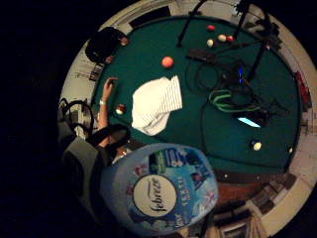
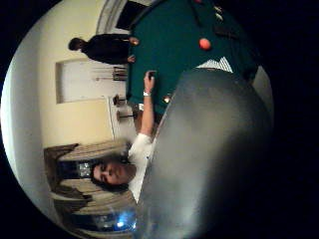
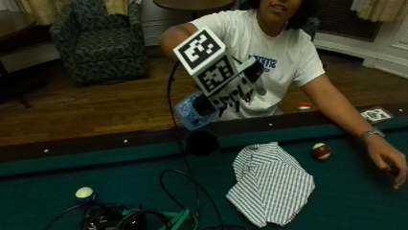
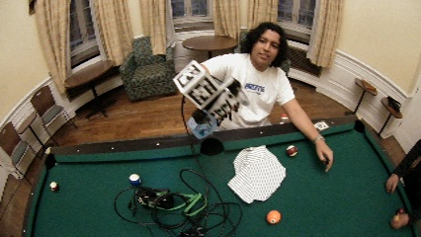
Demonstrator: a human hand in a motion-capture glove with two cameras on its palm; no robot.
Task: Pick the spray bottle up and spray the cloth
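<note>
A person stands at the long side of a green pool table [image 3: 357,206], behind its dark wooden rail [image 3: 96,143]. The gloved right hand [image 3: 220,98] is lifted up in the air, above the rail and near a corner-less side pocket [image 3: 202,142]. It holds the spray bottle [image 3: 191,111], which has a blue label and hangs below the glove; the fingers look wrapped around the bottle's top, though the glove hides most of them. In the little finger side palm view the bottle's blue and white label [image 1: 161,191] sits very close to the palm. The striped cloth [image 3: 271,184] lies rumpled on the green felt, just inside the rail and lower than the bottle, with open air between them. The bare left hand [image 3: 389,160] rests on the felt well to the side of the cloth. A red and white ball [image 3: 321,151] sits between the cloth and that hand. On the other side of the cloth there is a heap of black cables [image 4: 178,205] and a ball with a blue stripe [image 3: 84,193]. An orange ball [image 4: 273,217] sits farther out on the felt.
</note>
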